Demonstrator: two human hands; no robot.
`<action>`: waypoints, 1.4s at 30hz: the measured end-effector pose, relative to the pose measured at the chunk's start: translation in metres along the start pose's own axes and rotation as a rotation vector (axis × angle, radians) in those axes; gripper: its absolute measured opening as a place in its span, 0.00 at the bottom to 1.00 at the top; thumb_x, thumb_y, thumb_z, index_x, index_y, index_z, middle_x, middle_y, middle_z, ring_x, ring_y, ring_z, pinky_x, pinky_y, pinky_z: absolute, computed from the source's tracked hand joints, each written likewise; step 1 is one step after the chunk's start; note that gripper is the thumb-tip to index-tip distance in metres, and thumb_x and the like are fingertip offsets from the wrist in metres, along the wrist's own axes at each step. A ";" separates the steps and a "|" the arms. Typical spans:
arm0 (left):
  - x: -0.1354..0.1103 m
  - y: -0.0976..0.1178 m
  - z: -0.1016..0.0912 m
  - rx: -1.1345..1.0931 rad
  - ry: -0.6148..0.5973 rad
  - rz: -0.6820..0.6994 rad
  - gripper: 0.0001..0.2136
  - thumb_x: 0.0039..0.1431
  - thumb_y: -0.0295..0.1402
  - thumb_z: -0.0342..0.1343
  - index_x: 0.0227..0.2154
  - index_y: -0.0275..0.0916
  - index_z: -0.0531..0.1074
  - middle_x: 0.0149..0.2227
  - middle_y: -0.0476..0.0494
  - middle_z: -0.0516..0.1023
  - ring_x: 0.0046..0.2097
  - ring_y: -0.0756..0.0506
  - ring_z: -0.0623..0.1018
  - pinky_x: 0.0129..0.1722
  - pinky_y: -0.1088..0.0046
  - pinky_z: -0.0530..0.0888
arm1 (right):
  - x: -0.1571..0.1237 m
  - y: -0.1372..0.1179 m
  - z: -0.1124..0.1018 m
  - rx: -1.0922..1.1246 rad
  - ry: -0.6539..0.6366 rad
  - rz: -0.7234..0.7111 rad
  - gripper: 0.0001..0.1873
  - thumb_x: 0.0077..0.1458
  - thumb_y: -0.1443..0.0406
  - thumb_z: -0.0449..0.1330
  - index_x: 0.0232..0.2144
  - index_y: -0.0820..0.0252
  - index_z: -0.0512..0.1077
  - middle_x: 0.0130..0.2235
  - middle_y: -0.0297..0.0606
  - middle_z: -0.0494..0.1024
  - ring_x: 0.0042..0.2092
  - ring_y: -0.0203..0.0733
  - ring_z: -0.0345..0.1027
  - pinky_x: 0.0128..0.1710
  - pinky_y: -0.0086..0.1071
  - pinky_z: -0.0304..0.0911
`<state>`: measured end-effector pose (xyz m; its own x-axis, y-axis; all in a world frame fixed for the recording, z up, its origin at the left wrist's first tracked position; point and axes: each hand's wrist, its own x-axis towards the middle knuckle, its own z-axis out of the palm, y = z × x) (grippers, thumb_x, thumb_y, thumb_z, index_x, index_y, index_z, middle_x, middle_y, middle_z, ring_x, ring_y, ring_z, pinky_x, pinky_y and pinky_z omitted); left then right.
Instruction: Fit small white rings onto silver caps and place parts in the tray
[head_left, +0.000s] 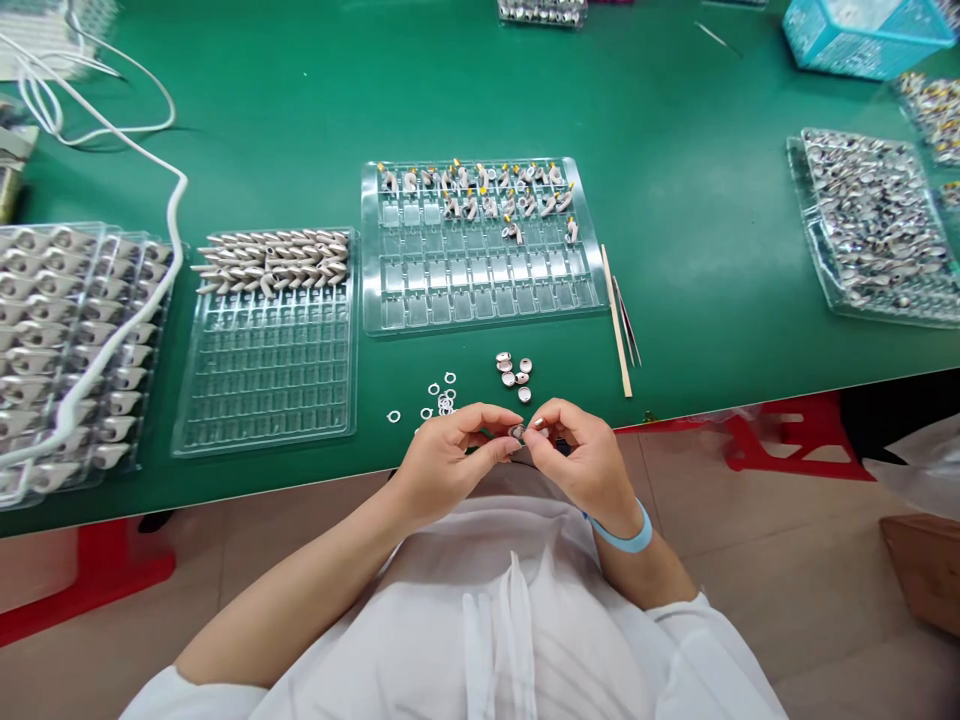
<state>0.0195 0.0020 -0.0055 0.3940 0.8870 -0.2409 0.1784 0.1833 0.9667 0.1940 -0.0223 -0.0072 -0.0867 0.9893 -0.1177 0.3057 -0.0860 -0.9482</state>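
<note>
My left hand (pixel 450 455) and my right hand (pixel 583 460) meet in front of my body at the table's near edge. Between the fingertips of the left one is a small round metal cap (pixel 518 431). The right fingers are pinched against it; whether they grip a second piece is hidden. Just beyond, several similar silver caps (pixel 508 379) lie loose on the green table. A scatter of thin white rings (pixel 434 389) is beside my left hand, partly covered by it. A light blue band (pixel 634 535) circles my right wrist.
A clear tray (pixel 480 275) holds small curved parts with yellow tips. Left of it are a tray (pixel 262 400) of slim grey parts, stacked grey shells (pixel 45 335) and a white cable (pixel 176 200). Rightward lie a wooden stick (pixel 616 320), tweezers (pixel 627 320) and a tray of shiny parts (pixel 870 220).
</note>
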 end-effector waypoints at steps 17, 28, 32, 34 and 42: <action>0.002 -0.008 -0.006 0.132 -0.067 0.312 0.14 0.61 0.24 0.51 0.47 0.41 0.73 0.35 0.45 0.78 0.38 0.50 0.77 0.39 0.77 0.75 | 0.006 -0.008 -0.008 -0.075 -0.002 -0.188 0.04 0.53 0.70 0.58 0.27 0.60 0.70 0.29 0.34 0.73 0.32 0.34 0.66 0.32 0.29 0.63; 0.008 0.003 0.001 0.101 -0.190 0.140 0.12 0.61 0.30 0.53 0.45 0.37 0.75 0.32 0.42 0.80 0.35 0.46 0.79 0.36 0.72 0.77 | 0.006 -0.002 -0.033 -0.050 -0.170 -0.166 0.06 0.54 0.68 0.59 0.26 0.60 0.73 0.27 0.33 0.74 0.27 0.31 0.63 0.26 0.26 0.58; 0.013 0.012 0.010 0.153 -0.186 0.123 0.12 0.60 0.30 0.54 0.45 0.39 0.76 0.31 0.43 0.81 0.36 0.46 0.80 0.37 0.72 0.77 | 0.006 0.004 -0.044 -0.077 -0.181 -0.194 0.07 0.54 0.68 0.58 0.26 0.59 0.75 0.26 0.33 0.74 0.28 0.32 0.63 0.27 0.27 0.58; 0.015 0.016 0.016 0.149 -0.178 0.115 0.11 0.59 0.30 0.55 0.44 0.39 0.77 0.31 0.43 0.81 0.35 0.46 0.80 0.37 0.73 0.77 | 0.005 0.007 -0.048 -0.072 -0.175 -0.210 0.07 0.54 0.68 0.58 0.26 0.59 0.75 0.26 0.33 0.75 0.28 0.32 0.63 0.27 0.27 0.58; 0.021 0.016 0.031 -0.064 -0.177 0.000 0.10 0.54 0.31 0.61 0.39 0.37 0.79 0.29 0.41 0.80 0.29 0.47 0.79 0.31 0.71 0.78 | 0.002 0.015 -0.062 0.040 -0.220 -0.219 0.07 0.53 0.68 0.58 0.26 0.60 0.76 0.27 0.34 0.76 0.26 0.31 0.64 0.25 0.25 0.58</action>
<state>0.0585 0.0099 0.0020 0.5476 0.7995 -0.2470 0.1229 0.2152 0.9688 0.2571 -0.0146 -0.0032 -0.3513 0.9357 0.0337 0.2198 0.1174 -0.9685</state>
